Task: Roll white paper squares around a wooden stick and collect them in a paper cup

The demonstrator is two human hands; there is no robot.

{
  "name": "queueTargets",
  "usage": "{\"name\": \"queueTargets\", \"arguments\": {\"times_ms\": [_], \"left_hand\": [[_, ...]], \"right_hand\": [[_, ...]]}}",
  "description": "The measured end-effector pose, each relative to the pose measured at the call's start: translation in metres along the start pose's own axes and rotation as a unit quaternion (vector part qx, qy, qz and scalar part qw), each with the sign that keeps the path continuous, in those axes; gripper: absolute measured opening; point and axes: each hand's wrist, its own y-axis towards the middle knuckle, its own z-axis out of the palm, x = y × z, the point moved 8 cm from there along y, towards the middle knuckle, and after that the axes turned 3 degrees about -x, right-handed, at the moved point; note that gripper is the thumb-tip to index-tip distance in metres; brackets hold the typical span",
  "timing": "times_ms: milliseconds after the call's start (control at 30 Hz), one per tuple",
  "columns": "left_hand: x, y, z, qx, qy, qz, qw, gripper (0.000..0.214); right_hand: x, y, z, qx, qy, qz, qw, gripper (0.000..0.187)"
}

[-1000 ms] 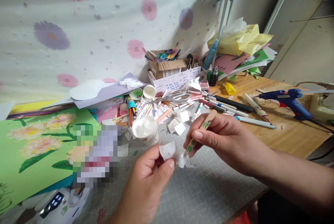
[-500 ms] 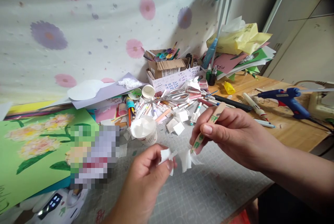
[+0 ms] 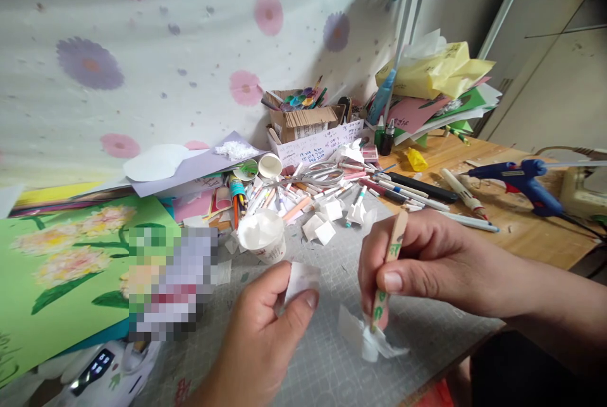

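That paper square [image 3: 301, 277] is pinched in the left hand [image 3: 265, 334], just over the cutting mat [image 3: 327, 369]. It looks flimsy and easily torn, so it's best gripped at an edge. The stick [image 3: 396, 233] is clamped in the right hand [image 3: 427, 261].

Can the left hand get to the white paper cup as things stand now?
Probably yes: the left hand lies just before the white paper cup, only bare cutting mat between, though it pinches a paper scrap.
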Motion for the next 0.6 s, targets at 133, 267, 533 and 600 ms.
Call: {"name": "queueTargets", "arguments": {"times_ms": [133, 267, 533, 600], "left_hand": [[-0.003, -0.001, -0.002, -0.007, 0.048, 0.01, 0.999, 0.019], [-0.005, -0.002, 0.0, -0.004, 0.065, 0.015, 0.998, 0.02], [-0.003, -0.002, 0.002, 0.005, 0.041, -0.018, 0.999, 0.017], [-0.005, -0.002, 0.0, -0.007, 0.051, -0.015, 0.999, 0.022]], "right_hand": [[-0.008, -0.012, 0.029, 0.194, -0.1, 0.01, 0.976, 0.015], [-0.01, -0.014, 0.033, 0.2, -0.149, -0.019, 0.968, 0.016], [0.016, -0.004, 0.011, 0.004, -0.152, -0.123, 0.981, 0.014], [0.02, -0.004, 0.01, -0.015, -0.165, -0.152, 0.974, 0.013]]}}
